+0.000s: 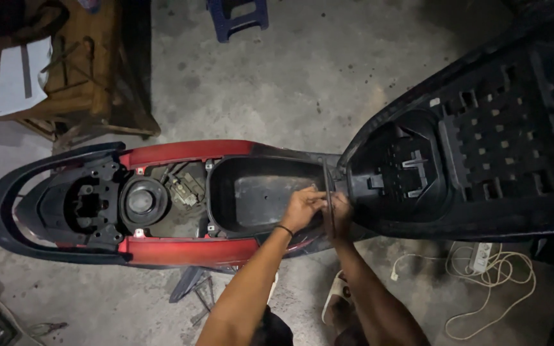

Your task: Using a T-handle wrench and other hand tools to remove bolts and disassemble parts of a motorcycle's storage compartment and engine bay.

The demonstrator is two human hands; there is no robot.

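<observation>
Your left hand (pixel 301 208) and right hand (pixel 341 214) were together at the front end of the under-seat storage tub (pixel 251 192), right by the hinge where the raised seat (pixel 476 154) meets the body. Left fingers were pinched together on something small at the tub's front edge, too small and dark to ID. A thin dark rod (pixel 327 195) stood upright betw. your hands; right hand sat just beside or behind it, fingers curled, but can't tell if it was clamped on the rod or on the hinge area. Black band on your left wrist. The seat was flipped up and fwd, its ribbed black underside facing the camera. The scooter lay across the view, red side panels (pixel 181 154) above and below the tub, round fuel filler cap (pixel 141 200) and a wiring/lock mech. just behind the tub, dark tail section (pixel 46 205) at far left. On the concrete floor: white cable w/ a power strip (pixel 482 256) at lower right, blue plastic stool (pixel 238 16) up top, wooden bench w/ papers (pixel 52 70) at upper left, well apart from your hands.
</observation>
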